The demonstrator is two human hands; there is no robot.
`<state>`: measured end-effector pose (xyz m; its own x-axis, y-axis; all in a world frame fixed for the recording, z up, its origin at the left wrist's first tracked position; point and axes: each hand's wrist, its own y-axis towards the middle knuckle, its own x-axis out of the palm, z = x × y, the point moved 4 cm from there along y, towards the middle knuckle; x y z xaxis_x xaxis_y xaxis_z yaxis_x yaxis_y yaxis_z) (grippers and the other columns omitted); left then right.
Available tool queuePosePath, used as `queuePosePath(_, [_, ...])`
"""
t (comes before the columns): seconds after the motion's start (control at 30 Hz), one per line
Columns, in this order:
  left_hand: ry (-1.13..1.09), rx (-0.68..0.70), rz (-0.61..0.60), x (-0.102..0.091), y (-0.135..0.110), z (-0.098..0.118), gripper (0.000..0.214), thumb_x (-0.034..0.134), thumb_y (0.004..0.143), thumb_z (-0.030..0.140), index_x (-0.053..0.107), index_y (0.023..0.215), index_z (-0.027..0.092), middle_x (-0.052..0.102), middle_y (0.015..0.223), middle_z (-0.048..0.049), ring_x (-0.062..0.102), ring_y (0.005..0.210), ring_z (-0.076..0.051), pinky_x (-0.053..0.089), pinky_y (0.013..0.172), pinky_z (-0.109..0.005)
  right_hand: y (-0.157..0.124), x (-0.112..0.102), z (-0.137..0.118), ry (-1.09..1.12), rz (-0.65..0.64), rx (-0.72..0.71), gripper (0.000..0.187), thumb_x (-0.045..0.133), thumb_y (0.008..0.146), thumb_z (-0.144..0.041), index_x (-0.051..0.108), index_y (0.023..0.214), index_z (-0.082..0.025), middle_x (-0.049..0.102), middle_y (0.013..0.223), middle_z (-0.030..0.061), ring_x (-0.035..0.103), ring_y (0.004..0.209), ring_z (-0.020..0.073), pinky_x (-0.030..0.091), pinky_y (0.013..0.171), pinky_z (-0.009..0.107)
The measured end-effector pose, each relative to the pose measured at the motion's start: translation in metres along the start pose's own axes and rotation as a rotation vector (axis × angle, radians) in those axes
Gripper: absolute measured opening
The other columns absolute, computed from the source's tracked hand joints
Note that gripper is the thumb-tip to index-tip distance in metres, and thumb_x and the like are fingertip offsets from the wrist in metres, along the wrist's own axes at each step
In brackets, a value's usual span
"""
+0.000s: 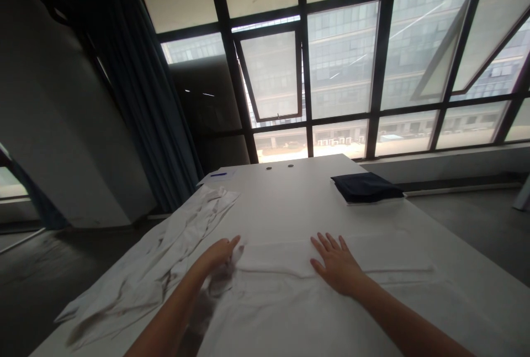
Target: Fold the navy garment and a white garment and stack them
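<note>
A white cloth (281,296) lies spread over the near part of the white table, with creases or a seam running across it. My right hand (337,266) rests on it, palm down, fingers spread. At the cloth's upper left corner is my left hand (221,252), its fingers mostly curled and one digit pointing up and right. It appears to pinch the cloth's edge, though the fingertips are partly hidden. Below the left wrist is a blurred greyish patch. To the left lies a rumpled white cloth (186,235) in a long heap.
On the right side of the white table (285,202) lies a folded dark navy cloth (366,187) on something white. A blue pen (218,174) and paper are at the far left corner. Two small round dark discs (269,168) sit near the far edge. Windows and a blue curtain stand beyond.
</note>
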<state>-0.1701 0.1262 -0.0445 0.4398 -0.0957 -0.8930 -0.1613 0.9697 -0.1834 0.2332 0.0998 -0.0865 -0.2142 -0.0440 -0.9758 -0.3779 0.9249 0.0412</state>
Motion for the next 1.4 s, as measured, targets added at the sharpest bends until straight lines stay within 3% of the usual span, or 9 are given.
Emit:
queuePosePath(0.13, [-0.027, -0.018, -0.054, -0.002, 0.006, 0.003, 0.030, 0.076, 0.080, 0.041, 0.068, 0.082, 0.012, 0.069, 0.075, -0.0036, 0.067, 0.077, -0.025, 0.050, 0.069, -0.032, -0.001, -0.001, 0.000, 0.000, 0.000, 0.000, 0.075, 0.021, 0.096, -0.069, 0.025, 0.158, -0.027, 0.021, 0.165, 0.0079, 0.015, 0.151, 0.0330, -0.002, 0.119, 0.059])
queuePosePath(0.2, [-0.064, -0.020, -0.028, -0.003, 0.007, 0.004, 0.028, 0.077, 0.072, 0.039, 0.066, 0.077, 0.014, 0.068, 0.067, -0.0022, 0.066, 0.072, -0.023, 0.046, 0.063, -0.029, 0.000, -0.001, 0.001, 0.000, -0.002, 0.000, 0.075, 0.021, 0.096, -0.069, 0.025, 0.158, -0.027, 0.021, 0.165, 0.0077, 0.015, 0.151, 0.0327, -0.002, 0.119, 0.058])
queuePosePath(0.33, [-0.144, -0.035, 0.031, -0.005, 0.007, 0.006, 0.029, 0.074, 0.067, 0.042, 0.062, 0.076, 0.017, 0.067, 0.069, -0.0017, 0.063, 0.068, -0.020, 0.042, 0.059, -0.026, 0.001, 0.000, 0.002, -0.001, -0.010, 0.001, 0.076, 0.021, 0.095, -0.069, 0.026, 0.158, -0.028, 0.021, 0.165, 0.0074, 0.015, 0.151, 0.0328, -0.002, 0.119, 0.058])
queuePosePath(0.47, [-0.209, -0.065, 0.052, -0.009, 0.005, 0.008, 0.033, 0.063, 0.076, 0.049, 0.061, 0.079, 0.017, 0.068, 0.076, -0.0048, 0.063, 0.072, -0.020, 0.043, 0.060, -0.026, 0.001, 0.000, 0.001, -0.001, -0.007, 0.001, 0.075, 0.021, 0.095, -0.069, 0.025, 0.158, -0.028, 0.022, 0.165, 0.0073, 0.015, 0.151, 0.0327, -0.002, 0.119, 0.058])
queuePosePath(0.57, [-0.233, -0.092, 0.011, -0.010, 0.003, 0.007, 0.038, 0.061, 0.078, 0.054, 0.061, 0.077, 0.015, 0.069, 0.077, -0.0070, 0.063, 0.072, -0.021, 0.044, 0.060, -0.028, 0.001, 0.000, 0.001, -0.001, -0.007, 0.003, 0.076, 0.021, 0.095, -0.069, 0.026, 0.158, -0.027, 0.022, 0.165, 0.0079, 0.015, 0.151, 0.0329, -0.001, 0.119, 0.059])
queuePosePath(0.77, [-0.247, -0.093, -0.060, -0.009, 0.001, 0.003, 0.037, 0.071, 0.070, 0.052, 0.065, 0.075, 0.016, 0.068, 0.071, -0.0043, 0.061, 0.064, -0.020, 0.043, 0.055, -0.026, 0.001, 0.002, 0.002, -0.001, 0.001, -0.004, 0.076, 0.021, 0.095, -0.069, 0.026, 0.158, -0.027, 0.022, 0.165, 0.0083, 0.015, 0.151, 0.0330, -0.001, 0.119, 0.059])
queuePosePath(1.03, [-0.139, 0.000, 0.084, 0.000, 0.009, 0.008, 0.015, 0.062, 0.077, 0.033, 0.062, 0.081, 0.019, 0.069, 0.080, -0.0035, 0.063, 0.080, -0.020, 0.043, 0.067, -0.025, 0.001, 0.002, 0.003, -0.001, -0.012, 0.010, 0.075, 0.022, 0.095, -0.069, 0.026, 0.158, -0.027, 0.022, 0.165, 0.0076, 0.014, 0.151, 0.0326, -0.002, 0.119, 0.058])
queuePosePath(1.17, [-0.066, 0.032, 0.182, 0.005, 0.008, 0.010, 0.014, 0.061, 0.079, 0.034, 0.062, 0.080, 0.020, 0.069, 0.086, -0.0054, 0.062, 0.090, -0.023, 0.042, 0.076, -0.027, 0.000, -0.001, 0.002, 0.002, -0.010, 0.003, 0.076, 0.022, 0.095, -0.069, 0.026, 0.158, -0.026, 0.022, 0.165, 0.0085, 0.014, 0.151, 0.0331, -0.002, 0.119, 0.058])
queuePosePath(1.4, [-0.096, 0.041, 0.163, 0.006, 0.002, 0.010, 0.022, 0.053, 0.087, 0.035, 0.064, 0.082, 0.016, 0.068, 0.074, -0.0034, 0.064, 0.074, -0.019, 0.043, 0.066, -0.026, -0.002, -0.003, 0.004, 0.017, -0.008, 0.005, 0.076, 0.021, 0.095, -0.069, 0.025, 0.158, -0.027, 0.021, 0.165, 0.0079, 0.013, 0.151, 0.0330, -0.003, 0.119, 0.057])
